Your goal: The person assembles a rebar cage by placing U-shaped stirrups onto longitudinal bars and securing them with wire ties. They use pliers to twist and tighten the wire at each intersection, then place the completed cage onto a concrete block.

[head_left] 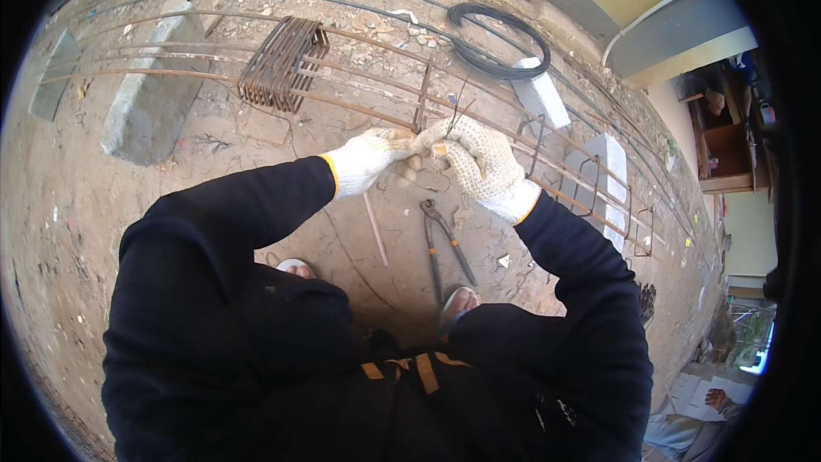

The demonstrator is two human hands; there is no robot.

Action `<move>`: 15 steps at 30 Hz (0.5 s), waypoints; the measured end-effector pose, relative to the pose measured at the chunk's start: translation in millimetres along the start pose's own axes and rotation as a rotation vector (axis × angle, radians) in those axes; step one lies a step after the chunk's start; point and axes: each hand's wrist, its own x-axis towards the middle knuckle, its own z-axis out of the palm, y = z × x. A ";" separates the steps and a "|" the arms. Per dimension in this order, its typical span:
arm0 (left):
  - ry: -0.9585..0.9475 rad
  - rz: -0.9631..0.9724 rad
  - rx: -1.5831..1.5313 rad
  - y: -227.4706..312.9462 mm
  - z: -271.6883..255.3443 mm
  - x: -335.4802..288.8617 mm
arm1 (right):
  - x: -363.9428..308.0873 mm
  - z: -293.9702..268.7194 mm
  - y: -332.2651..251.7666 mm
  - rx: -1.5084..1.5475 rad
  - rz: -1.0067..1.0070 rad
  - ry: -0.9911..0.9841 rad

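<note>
Both my hands wear white knit gloves and meet at the long rusty rebar cage (pixel 363 109) in front of me. My left hand (pixel 375 160) is closed, its fingertips against the lower bar beside an upright stirrup (pixel 422 96); what it pinches is hidden. My right hand (pixel 481 161) is curled just right of that stirrup, with a few thin tie wires (pixel 459 109) sticking up from its fingers. A bundle of stirrups (pixel 282 64) hangs together on the bars to the left. End-cutting pincers (pixel 445 244) lie on the ground between my feet and the cage.
Concrete blocks (pixel 158 90) stand under the left bars, and pale blocks (pixel 543 96) lie at the right. A coil of dark wire (pixel 515 71) rests beyond the cage, near long bars. Wire scraps litter the dirt. Another person's hand (pixel 715 397) shows at lower right.
</note>
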 end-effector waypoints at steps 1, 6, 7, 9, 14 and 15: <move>0.031 0.016 0.036 -0.2 2.6 -0.2 | 6.4 -3.7 -0.5 0.119 0.206 -0.001; -0.007 -0.021 -0.040 3.2 -0.5 -3.3 | 40.0 -19.7 14.6 0.451 0.493 0.059; -0.003 -0.027 -0.028 4.2 -3.5 -3.2 | 40.9 -20.7 19.4 0.475 0.505 0.059; -0.012 0.040 -0.001 4.4 -7.4 -1.2 | 34.2 -20.7 27.6 0.438 0.418 0.038; 0.029 0.005 0.058 7.6 -9.6 -0.8 | -6.1 -25.2 32.2 0.064 0.016 -0.163; 0.052 0.001 0.040 8.8 -7.9 -1.9 | -13.7 -25.0 31.2 -0.146 -0.136 -0.163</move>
